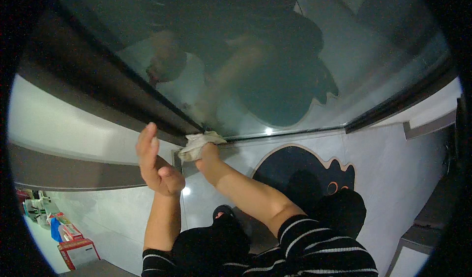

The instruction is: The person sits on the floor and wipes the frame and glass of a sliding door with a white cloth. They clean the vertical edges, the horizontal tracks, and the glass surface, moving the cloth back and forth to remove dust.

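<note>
My right hand (207,155) presses a crumpled white cloth (197,143) against the bottom corner of a glass pane (255,60), where the dark frame (123,100) meets the lower rail. My left hand (156,164) is raised beside it, fingers straight and together, palm facing right, holding nothing and close to the dark frame. The glass mirrors my arm and head dimly. Both forearms come up from striped black sleeves at the lower edge.
A dark round mat with a wavy pale border (300,171) lies on the light tiled floor (393,169). Boxes and packets (64,237) sit at the lower left. A grey ledge (427,127) runs along the right wall.
</note>
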A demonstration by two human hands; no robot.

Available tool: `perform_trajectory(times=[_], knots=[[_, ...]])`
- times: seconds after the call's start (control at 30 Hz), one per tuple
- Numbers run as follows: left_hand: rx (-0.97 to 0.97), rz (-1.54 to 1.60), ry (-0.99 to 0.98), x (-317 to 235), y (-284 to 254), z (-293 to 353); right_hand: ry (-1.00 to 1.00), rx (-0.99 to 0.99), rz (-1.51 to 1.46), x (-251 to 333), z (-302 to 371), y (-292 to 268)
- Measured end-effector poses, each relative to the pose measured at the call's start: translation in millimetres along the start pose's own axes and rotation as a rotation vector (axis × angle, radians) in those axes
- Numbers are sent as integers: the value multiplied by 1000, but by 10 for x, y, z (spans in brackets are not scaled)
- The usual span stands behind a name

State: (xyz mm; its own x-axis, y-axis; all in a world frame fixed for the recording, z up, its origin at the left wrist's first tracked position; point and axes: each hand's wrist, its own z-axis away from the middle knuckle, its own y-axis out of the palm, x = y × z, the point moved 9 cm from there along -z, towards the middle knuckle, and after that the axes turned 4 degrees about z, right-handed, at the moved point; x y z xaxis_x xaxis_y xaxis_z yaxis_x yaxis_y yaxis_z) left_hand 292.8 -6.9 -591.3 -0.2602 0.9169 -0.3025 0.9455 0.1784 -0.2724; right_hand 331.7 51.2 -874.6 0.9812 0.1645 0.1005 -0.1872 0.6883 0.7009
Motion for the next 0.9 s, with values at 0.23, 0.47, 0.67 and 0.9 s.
perform_trajectory(times=[0.23, 0.47, 0.67, 0.9], knots=[[-459, -73, 152, -188, -751, -310, -1648, 424, 1191, 497, 1958, 1016], [-488, -11, -1, -42, -923, -162, -2815, 1157, 1836, -431, 712, 449], [-519, -34, -91, 125, -890, -70, -2856, 1385, 2518, -339, 172, -211], [-456, -25, -140, 142, -593, -158, -3006, 774, 1200, 754, 2966, 2383]])
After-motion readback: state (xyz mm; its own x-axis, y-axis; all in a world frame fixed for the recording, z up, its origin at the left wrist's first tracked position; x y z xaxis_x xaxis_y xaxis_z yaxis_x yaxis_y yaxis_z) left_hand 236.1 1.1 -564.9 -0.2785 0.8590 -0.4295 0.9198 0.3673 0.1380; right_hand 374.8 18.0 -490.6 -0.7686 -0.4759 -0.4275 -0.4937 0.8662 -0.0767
